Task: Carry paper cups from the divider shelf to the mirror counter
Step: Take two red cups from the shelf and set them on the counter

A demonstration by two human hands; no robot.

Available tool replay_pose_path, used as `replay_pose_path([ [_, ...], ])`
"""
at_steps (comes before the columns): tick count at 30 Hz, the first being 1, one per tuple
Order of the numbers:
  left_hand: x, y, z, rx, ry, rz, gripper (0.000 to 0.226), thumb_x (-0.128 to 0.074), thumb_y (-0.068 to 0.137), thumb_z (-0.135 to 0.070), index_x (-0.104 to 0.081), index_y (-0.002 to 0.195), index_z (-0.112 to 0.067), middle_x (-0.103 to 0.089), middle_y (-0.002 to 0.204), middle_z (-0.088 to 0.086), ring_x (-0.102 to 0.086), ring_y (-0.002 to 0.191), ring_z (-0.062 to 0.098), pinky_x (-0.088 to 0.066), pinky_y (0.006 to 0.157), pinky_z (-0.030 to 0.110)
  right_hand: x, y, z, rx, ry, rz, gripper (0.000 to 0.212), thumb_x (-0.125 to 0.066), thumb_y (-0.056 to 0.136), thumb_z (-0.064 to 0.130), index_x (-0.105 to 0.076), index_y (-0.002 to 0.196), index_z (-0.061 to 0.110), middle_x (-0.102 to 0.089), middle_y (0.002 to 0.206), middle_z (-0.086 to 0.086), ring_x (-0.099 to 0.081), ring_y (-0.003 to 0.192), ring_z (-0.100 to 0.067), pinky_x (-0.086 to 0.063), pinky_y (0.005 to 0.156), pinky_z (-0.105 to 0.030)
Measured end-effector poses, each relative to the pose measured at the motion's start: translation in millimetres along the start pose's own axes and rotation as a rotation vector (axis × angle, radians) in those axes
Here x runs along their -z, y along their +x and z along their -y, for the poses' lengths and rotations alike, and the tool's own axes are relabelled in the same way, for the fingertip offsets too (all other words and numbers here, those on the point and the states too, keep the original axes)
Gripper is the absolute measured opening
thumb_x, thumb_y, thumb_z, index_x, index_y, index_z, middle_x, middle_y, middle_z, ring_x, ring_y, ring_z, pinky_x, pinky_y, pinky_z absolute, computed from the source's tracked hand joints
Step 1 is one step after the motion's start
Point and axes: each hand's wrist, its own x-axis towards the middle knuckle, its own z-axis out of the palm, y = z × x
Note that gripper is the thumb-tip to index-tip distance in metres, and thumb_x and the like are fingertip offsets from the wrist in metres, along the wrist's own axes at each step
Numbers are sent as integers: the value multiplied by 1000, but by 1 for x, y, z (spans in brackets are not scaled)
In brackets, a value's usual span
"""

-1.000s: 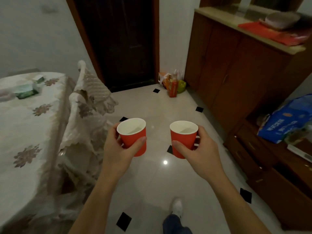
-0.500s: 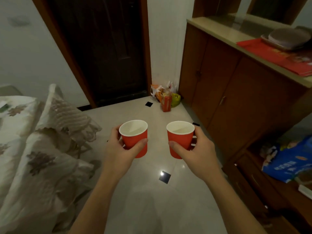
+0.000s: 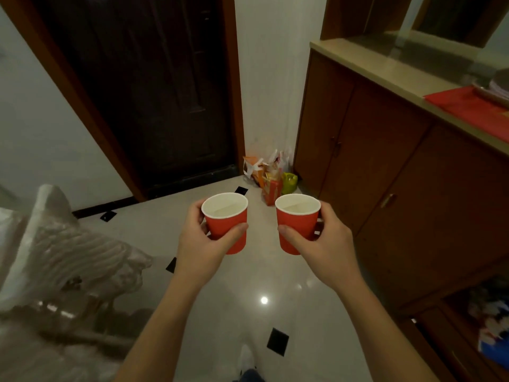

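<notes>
Two red paper cups with white insides are held upright in front of me above the tiled floor. My left hand (image 3: 198,244) grips the left cup (image 3: 227,220) from its left side, thumb across the front. My right hand (image 3: 327,244) grips the right cup (image 3: 296,224) from its right side in the same way. The mirror counter (image 3: 391,70), a beige top on a brown wooden cabinet, runs along the right wall with a mirror above its far end.
A red cloth (image 3: 468,102) with a tray on it lies on the counter at right. Bags and bottles (image 3: 272,177) stand on the floor in the corner beside a dark door (image 3: 154,92). A lace-covered chair (image 3: 68,252) is at left. Low open shelves (image 3: 484,321) sit lower right.
I have walked forward toward the door and the counter. The covered table has slid out of view at left and the cabinet is closer. Both hands keep the same hold on the cups.
</notes>
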Motion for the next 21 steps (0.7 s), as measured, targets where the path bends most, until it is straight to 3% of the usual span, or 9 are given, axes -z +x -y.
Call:
replay_pose_path([
  [4,0,87,0,-25,-7,38,64,-74,56,-54,-41,110,-52,-49,110,-32,-55,99,-7,-44,65,1,-31,75,17,18,-14,-41,77,-61,55,77,-34,121,48,-41,104,39,-50,91,7,-40,52,-2],
  [11,-26,202,10,-53,-40,113,63,-75,57,-53,-43,111,-50,-51,113,-28,-51,101,-21,-45,67,2,-44,177,10,9,-40,-86,88,-65,58,70,-43,134,31,-53,119,16,-54,102,-8,-45,69,-10],
  [15,-51,259,17,-61,-50,129,62,-77,57,-52,-44,110,-50,-52,112,-29,-51,100,-21,-46,67,3,-43,232,-7,0,-52,-110,82,-70,63,63,-45,133,29,-56,120,12,-56,103,-10,-47,67,-9],
  [21,-103,352,25,-86,-48,150,66,-79,59,-49,-45,115,-45,-54,117,-22,-54,105,-13,-47,70,5,-35,332,-34,24,-26,-159,79,-65,59,75,-45,126,38,-54,110,24,-57,98,-1,-46,66,-3],
])
